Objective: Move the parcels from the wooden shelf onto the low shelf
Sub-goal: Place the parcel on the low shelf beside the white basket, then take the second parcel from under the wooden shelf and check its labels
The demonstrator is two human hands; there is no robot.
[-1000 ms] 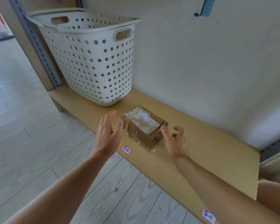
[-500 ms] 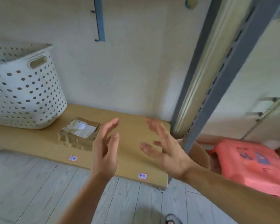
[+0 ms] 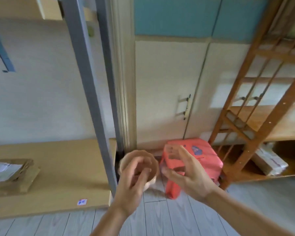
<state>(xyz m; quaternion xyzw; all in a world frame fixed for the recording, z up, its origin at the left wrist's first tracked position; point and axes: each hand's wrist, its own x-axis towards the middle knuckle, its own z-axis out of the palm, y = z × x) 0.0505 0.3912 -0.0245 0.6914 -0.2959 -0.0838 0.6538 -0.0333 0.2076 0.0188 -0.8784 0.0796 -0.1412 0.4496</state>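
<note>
A brown paper parcel (image 3: 10,174) with a white label lies on the low shelf (image 3: 58,167) at the left. Another wrapped parcel (image 3: 269,162) sits on the bottom board of the wooden shelf (image 3: 255,137) at the right. My left hand (image 3: 133,183) and my right hand (image 3: 187,172) hover empty in mid-air between the two shelves, fingers spread, above the floor. Both are blurred by motion.
A pink package (image 3: 192,160) leans on the floor in front of cream cabinet doors (image 3: 169,92). A round brown tub (image 3: 138,166) stands behind my left hand. A grey metal upright (image 3: 90,92) rises at the low shelf's right end.
My view has swung right, away from the basket and the set-down parcel toward the wooden shelf. Both hands have left the parcel and travelled right, still empty.
</note>
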